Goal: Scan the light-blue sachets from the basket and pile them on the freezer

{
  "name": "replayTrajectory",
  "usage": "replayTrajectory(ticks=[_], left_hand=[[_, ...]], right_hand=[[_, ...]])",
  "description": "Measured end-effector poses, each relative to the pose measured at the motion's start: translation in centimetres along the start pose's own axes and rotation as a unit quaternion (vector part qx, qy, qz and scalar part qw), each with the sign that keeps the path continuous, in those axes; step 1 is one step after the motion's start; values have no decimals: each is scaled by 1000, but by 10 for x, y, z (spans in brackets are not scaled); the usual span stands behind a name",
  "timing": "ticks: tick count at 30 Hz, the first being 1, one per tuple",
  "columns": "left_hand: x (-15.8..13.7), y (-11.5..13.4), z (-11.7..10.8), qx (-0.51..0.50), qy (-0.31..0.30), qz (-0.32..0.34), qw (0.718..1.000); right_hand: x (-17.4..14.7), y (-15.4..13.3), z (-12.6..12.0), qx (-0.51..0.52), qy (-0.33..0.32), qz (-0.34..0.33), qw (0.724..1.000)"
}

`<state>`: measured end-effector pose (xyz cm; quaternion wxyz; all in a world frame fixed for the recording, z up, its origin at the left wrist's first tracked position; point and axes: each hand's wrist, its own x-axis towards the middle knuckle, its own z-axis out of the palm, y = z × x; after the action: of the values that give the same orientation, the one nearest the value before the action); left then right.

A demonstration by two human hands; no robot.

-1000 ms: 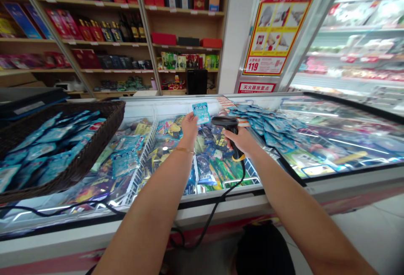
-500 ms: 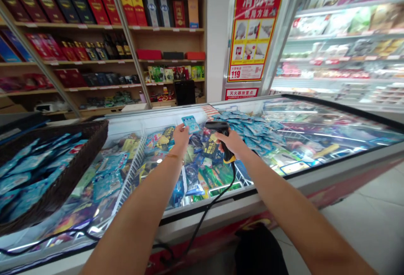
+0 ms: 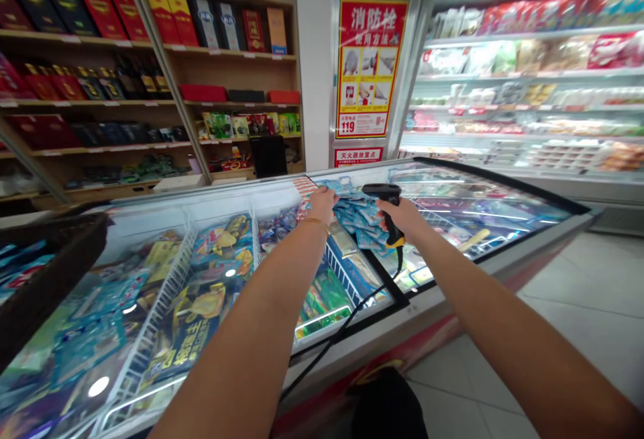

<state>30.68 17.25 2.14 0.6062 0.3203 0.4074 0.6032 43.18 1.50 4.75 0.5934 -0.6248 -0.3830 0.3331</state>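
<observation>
My right hand (image 3: 402, 217) is wrapped round the grip of a black and yellow barcode scanner (image 3: 385, 190), whose head points left above the freezer. From the scanner's base a black cable (image 3: 347, 317) runs down over the freezer's front rim. At the left edge of a pile of blue packets (image 3: 359, 221), my left hand (image 3: 323, 201) has its fingers closed on a blue packet (image 3: 336, 186). Most of that packet is hidden or blends with the pile. The pile lies on the glass lid (image 3: 473, 214) of the chest freezer.
A dark woven basket (image 3: 55, 271) of blue packets stands at the left. White wire dividers (image 3: 161, 298) part the frozen goods in the open section. Shelves of boxes (image 3: 184, 23) rise behind, beside a red poster (image 3: 371, 66). A lit chilled display (image 3: 528, 76) is at the right.
My left hand has moved right with the packet, from over the open section to the pile. The scanner in my right hand has shifted right too. The view has turned right.
</observation>
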Motion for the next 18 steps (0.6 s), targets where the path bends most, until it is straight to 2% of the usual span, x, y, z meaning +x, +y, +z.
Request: replayTrajectory(ticks=[4, 8, 10, 13, 18], left_hand=[[-3, -8, 4, 32, 0, 5, 999], [5, 2, -26, 104, 17, 54, 993], [11, 15, -53, 182, 38, 84, 979], [16, 42, -105, 331, 76, 118, 933], [5, 111, -209, 485, 83, 67, 868]], right_hand=[[-4, 0, 0, -28, -7, -7, 1000], [-10, 0, 15, -25, -35, -5, 999], [-15, 1, 28, -9, -53, -2, 999], [-24, 2, 53, 16, -76, 5, 997], [-44, 6, 105, 49, -133, 22, 990]])
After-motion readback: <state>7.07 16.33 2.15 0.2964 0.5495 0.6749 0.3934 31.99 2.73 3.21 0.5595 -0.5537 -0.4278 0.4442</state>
